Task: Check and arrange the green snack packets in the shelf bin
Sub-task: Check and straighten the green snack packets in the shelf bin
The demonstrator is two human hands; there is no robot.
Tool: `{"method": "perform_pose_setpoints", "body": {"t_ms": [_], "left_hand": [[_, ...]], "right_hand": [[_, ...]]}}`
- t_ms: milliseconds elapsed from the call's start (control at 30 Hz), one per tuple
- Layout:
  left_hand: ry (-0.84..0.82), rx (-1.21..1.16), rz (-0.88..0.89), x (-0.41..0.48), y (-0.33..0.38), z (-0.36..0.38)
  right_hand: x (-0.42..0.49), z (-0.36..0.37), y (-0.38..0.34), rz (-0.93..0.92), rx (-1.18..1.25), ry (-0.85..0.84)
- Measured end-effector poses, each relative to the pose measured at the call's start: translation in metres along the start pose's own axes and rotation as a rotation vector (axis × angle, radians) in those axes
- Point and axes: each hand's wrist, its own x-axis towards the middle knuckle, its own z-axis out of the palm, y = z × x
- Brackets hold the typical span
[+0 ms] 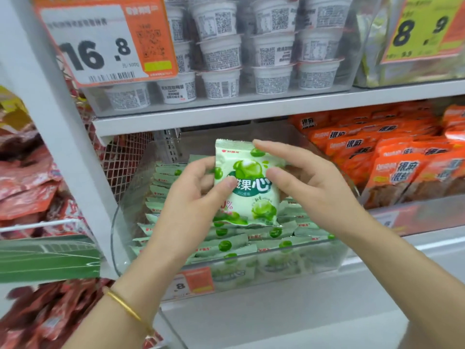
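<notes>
Left hand (198, 187) pinches one green packet (247, 177) upright over the clear bin (317, 260); right hand (309, 182) seemingly just touches its edge. So lopsided a grip may drop it, ruffling the rows (226, 245).

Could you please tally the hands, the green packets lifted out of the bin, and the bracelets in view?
Hands: 2, the left hand and the right hand
Green packet held up: 1
Bracelet: 1, on the left wrist
Total: 4
</notes>
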Motion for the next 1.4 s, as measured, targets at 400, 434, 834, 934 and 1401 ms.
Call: {"method": "perform_pose_setpoints", "body": {"t_ms": [400, 434, 834, 934, 1401], "left_hand": [[-0.218, -0.181, -0.118, -0.006, -0.020, 0.008], [-0.207, -0.188, -0.107, -0.006, -0.021, 0.010], [-0.196, -0.116, -0.026, -0.007, -0.017, 0.018], [-0.184, -0.071, -0.017, -0.007, -0.018, 0.020], [0.169, 1.011, 0.581, -0.005, -0.025, 0.017]], "right_hand": [[0.003, -0.001, 0.009, 0.228, 0.220, 0.020], [0.003, 0.000, 0.009, 0.236, 0.226, 0.030], [0.001, -0.002, 0.010, 0.307, 0.313, 0.126], [0.000, -0.003, 0.010, 0.309, 0.328, 0.154], [0.000, -0.003, 0.004, 0.406, 0.385, 0.173]]}}
